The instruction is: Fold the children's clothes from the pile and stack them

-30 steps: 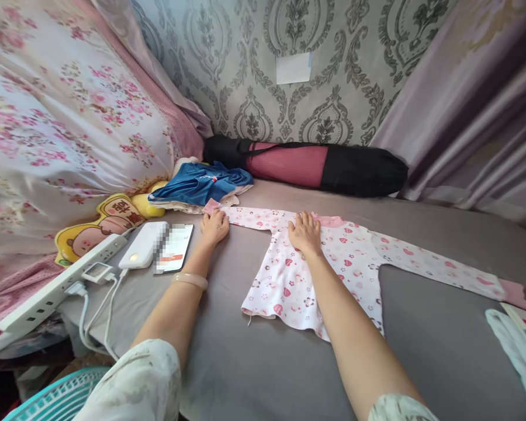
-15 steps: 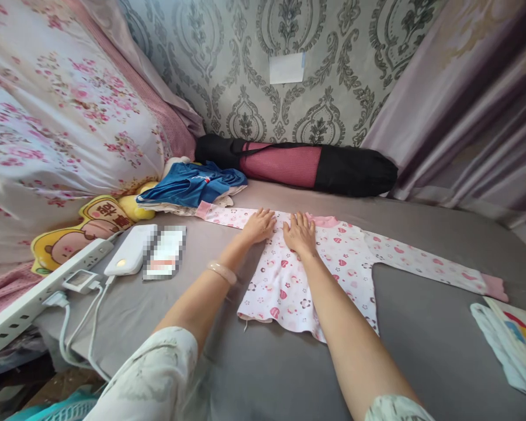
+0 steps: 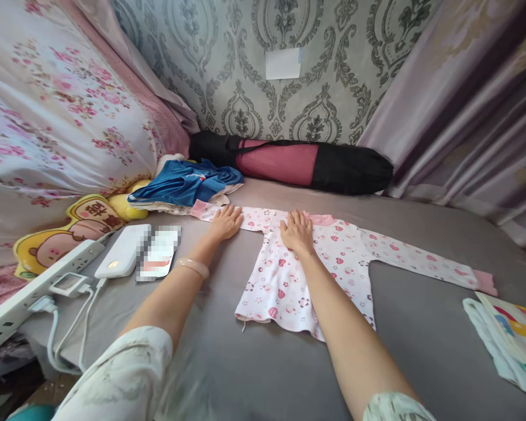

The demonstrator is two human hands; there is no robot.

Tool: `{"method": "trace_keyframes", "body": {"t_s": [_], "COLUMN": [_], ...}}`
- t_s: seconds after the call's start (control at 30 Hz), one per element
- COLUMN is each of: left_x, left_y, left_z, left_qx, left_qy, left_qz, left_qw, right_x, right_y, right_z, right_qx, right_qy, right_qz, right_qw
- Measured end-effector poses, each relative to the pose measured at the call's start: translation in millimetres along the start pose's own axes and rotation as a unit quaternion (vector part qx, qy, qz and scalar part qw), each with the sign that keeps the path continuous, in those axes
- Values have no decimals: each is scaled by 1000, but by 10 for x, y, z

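A child's long-sleeved shirt [image 3: 328, 275], white with pink hearts and flowers and pink cuffs and collar, lies spread on the grey sheet [image 3: 245, 374]. Both sleeves stretch out to the sides. My left hand [image 3: 227, 223] rests flat on the left sleeve, close to its cuff, fingers extended. On the upper body of the shirt, left of the collar, my right hand [image 3: 297, 233] lies flat with fingers slightly spread. Neither hand grips the fabric. My right forearm covers part of the shirt's front.
Folded clothes with a blue shirt [image 3: 188, 181] on top sit beyond the left cuff. A black and pink roll bag [image 3: 284, 162] lies along the wall. At left are a power strip [image 3: 39, 286], a white power bank [image 3: 125, 251] and a phone [image 3: 158, 254]. Folded fabric [image 3: 508, 339] lies at right.
My left hand has slid left along the sleeve, from the shoulder towards the cuff. My right hand stays at about the same place on the shirt. The view has shifted slightly.
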State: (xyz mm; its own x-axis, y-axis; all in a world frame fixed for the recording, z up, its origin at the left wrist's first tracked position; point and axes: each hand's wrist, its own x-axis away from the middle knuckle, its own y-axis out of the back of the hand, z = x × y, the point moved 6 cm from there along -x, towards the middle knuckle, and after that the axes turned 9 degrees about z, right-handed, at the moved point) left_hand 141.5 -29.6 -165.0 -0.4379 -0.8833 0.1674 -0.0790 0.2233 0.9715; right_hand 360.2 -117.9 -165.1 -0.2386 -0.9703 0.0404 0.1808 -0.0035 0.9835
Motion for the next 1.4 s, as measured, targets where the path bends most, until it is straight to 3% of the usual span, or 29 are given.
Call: {"method": "trace_keyframes", "body": {"t_s": [0.13,0.27,0.43,0.57,0.67,0.8,0.9,1.03,1.1,1.2,1.3,1.4], "left_x": [11,3,102,296,439,631,794,1094,1260,1487,1652,1737], "left_y": [78,93,162,254,257,202,141,70,32,-35,-106,-154], "left_z": [327,431,326,223,167,29,-101,-298,-399,-525,-611,-657], "left_qx": [-37,-37,-30,-52,-63,-60,-6,74,113,179,238,275], "left_qy": [3,2,-37,-42,-8,19,24,18,9,11,26,37], "left_qz": [-46,-78,-153,-217,-216,-173,-95,9,46,83,101,96], "left_qw": [998,996,987,974,974,983,995,997,993,980,966,956], "right_x": [2,-4,-36,-1,199,773,1302,1933,2168,2386,2490,2522], "right_y": [5,-7,1,179,500,764,710,552,465,431,474,486], "right_z": [3,2,4,-80,-324,-932,-1414,-1763,-1807,-1728,-1602,-1498], "right_qx": [2,4,-18,-123,-205,-291,-361,-385,-370,-309,-224,-167], "right_qy": [0,-2,-5,19,50,31,-41,-120,-156,-156,-158,-169], "right_qz": [7,9,31,87,22,-47,-3,64,100,119,113,130], "right_qw": [1000,1000,999,988,977,955,932,913,911,931,955,963]}}
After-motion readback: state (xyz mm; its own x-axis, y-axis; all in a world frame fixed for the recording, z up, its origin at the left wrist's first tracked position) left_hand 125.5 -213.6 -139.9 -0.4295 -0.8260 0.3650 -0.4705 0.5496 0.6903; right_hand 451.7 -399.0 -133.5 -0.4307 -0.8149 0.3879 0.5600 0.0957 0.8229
